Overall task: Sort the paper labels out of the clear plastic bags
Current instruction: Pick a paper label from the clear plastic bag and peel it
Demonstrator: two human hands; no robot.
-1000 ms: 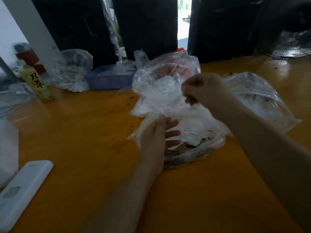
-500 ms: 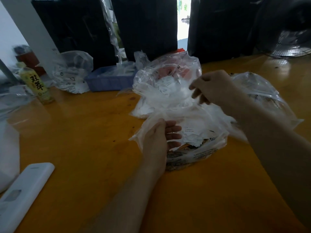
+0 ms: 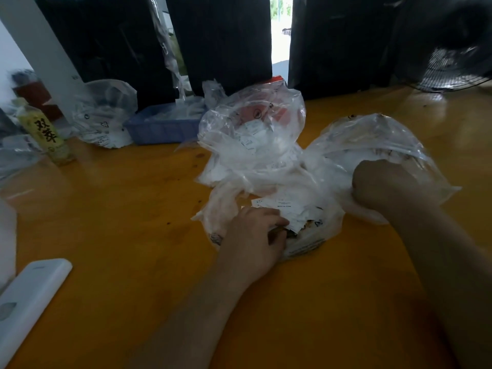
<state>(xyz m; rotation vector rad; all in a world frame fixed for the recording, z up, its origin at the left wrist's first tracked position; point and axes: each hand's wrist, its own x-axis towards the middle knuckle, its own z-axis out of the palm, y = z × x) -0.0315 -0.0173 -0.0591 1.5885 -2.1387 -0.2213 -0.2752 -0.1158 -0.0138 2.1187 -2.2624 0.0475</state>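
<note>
**Both hands down on the bag pile, mid-table**

Seen near the middle of the orange table [image 3: 111,214]: a heap of clear plastic bags [image 3: 253,145], crumpled, with white paper labels [image 3: 285,209] showing loose on the near bag of the heap. Left hand [image 3: 253,235] laid on the near edge of that heap, fingers curled onto the labels and the crinkled film beneath; whether pinching a label or just pressing could not be told. Right hand [image 3: 386,185] closed in a fist around a gathered fold of bag film, just right of the labels, against a second swollen bag [image 3: 372,139] spreading toward the table's right side.

Along the far edge, left of the heap: a blue tray [image 3: 162,129] holding more film, then another clear bag [image 3: 103,115], then a yellow-labelled bottle [image 3: 45,134] standing upright nearer the left edge. At the near left corner: a white remote-like device [image 3: 29,296], lying flat, well apart from the hands. At the far right corner: a dark fan [image 3: 452,67].

Open tabletop between the heap and the device, and across the near edge between the two forearms; bare wood also beyond the right-hand bag toward the fan.
</note>
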